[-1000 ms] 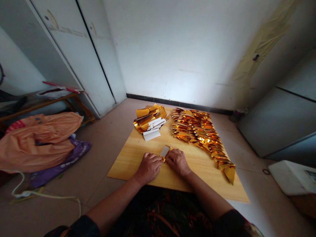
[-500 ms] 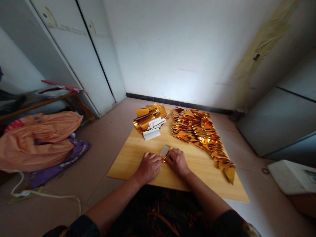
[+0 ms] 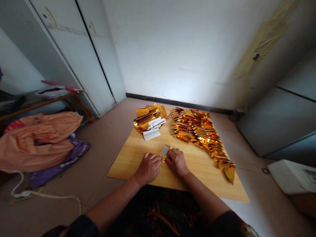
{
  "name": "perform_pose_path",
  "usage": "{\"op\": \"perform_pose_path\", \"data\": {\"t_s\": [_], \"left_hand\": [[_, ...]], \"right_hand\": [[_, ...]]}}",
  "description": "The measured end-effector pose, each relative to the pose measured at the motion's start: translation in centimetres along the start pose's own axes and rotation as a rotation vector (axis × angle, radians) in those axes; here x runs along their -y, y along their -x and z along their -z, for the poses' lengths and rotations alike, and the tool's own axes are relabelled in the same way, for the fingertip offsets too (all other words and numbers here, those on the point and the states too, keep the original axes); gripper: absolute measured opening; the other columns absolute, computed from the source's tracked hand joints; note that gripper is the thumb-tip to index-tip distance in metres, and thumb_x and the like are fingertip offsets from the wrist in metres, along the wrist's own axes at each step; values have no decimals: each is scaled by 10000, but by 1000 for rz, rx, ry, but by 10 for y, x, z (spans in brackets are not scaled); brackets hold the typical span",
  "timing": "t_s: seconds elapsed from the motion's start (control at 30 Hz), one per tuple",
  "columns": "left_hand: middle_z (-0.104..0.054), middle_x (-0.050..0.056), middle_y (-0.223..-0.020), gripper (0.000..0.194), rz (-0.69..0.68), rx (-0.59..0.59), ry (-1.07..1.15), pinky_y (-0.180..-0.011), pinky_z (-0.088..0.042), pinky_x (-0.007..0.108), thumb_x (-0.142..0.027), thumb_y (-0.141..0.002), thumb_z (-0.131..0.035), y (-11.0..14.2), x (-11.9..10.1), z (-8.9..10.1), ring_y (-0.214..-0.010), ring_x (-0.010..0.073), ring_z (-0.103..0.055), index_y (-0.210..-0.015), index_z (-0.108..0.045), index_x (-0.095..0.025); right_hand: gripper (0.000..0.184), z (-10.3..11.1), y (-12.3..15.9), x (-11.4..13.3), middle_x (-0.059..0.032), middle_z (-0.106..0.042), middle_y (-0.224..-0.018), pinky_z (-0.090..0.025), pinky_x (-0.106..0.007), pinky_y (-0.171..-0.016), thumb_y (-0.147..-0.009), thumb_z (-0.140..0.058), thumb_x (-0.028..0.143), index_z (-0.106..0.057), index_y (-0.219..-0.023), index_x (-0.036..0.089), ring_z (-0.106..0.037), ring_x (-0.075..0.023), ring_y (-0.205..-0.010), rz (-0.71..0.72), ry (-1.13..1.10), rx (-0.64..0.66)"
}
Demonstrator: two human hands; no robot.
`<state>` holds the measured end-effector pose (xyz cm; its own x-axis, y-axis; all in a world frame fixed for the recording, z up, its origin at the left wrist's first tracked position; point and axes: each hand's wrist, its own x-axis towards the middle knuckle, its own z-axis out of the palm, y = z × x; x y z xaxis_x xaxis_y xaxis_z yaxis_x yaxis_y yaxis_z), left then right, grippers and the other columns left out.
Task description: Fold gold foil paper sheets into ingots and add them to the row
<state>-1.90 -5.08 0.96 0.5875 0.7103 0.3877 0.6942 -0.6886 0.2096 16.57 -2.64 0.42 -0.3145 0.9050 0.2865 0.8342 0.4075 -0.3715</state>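
Note:
My left hand [image 3: 148,167] and my right hand [image 3: 176,161] rest close together on a wooden board [image 3: 138,154], fingers curled and pinching one gold foil paper [image 3: 165,151] whose white back faces up. Beyond them a loose pile of gold foil sheets [image 3: 149,120] with white backs lies at the board's far left. A long row of folded gold pieces [image 3: 199,131] runs along the board's right side toward its near right corner.
The board lies on a tiled floor. An orange plastic bag [image 3: 39,140] over a purple one [image 3: 74,153] sits to the left, with a cord [image 3: 49,197] on the floor. White cabinet doors [image 3: 81,56] stand far left, a white box [image 3: 291,177] at right.

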Motion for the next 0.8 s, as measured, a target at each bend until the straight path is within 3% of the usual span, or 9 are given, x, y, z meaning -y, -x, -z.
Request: {"op": "perform_pose_path", "data": {"t_s": [0.17,0.43,0.63,0.8], "left_hand": [[-666,38,-1005,263,31,26,-3,-855,-344,396,-138,-845,-479,-1,-1,0,-936,197,-549,-1056,-605,-232],[-660,23,-1022,206,10,-9,-29,-841,-340,396,-153,-856,-495,1,-1,-4,-939,194,-546,-976,-639,-239],[-649,20,-1001,194,35,1,-38,-839,-343,393,-154,-847,-506,-1,-5,-2,-931,189,-535,-947,-646,-243],[-649,30,-977,184,43,-1,-43,-838,-341,399,-154,-846,-507,-2,-6,-1,-926,194,-532,-920,-652,-238]], "right_hand": [[112,1,-1,0,-29,-588,-837,-301,-286,-737,-824,-584,199,-566,-714,196,-469,-172,-827,-1,0,12],[69,-1,-3,-3,-20,-590,-832,-316,-287,-748,-767,-577,142,-574,-724,197,-492,-171,-831,-51,-128,20],[184,-3,-8,-17,-15,-604,-829,-346,-272,-750,-708,-509,45,-592,-756,201,-520,-159,-817,-19,-236,38],[70,0,-8,-14,-7,-588,-806,-361,-273,-727,-705,-605,151,-588,-748,203,-522,-162,-786,-15,-199,51]]}}
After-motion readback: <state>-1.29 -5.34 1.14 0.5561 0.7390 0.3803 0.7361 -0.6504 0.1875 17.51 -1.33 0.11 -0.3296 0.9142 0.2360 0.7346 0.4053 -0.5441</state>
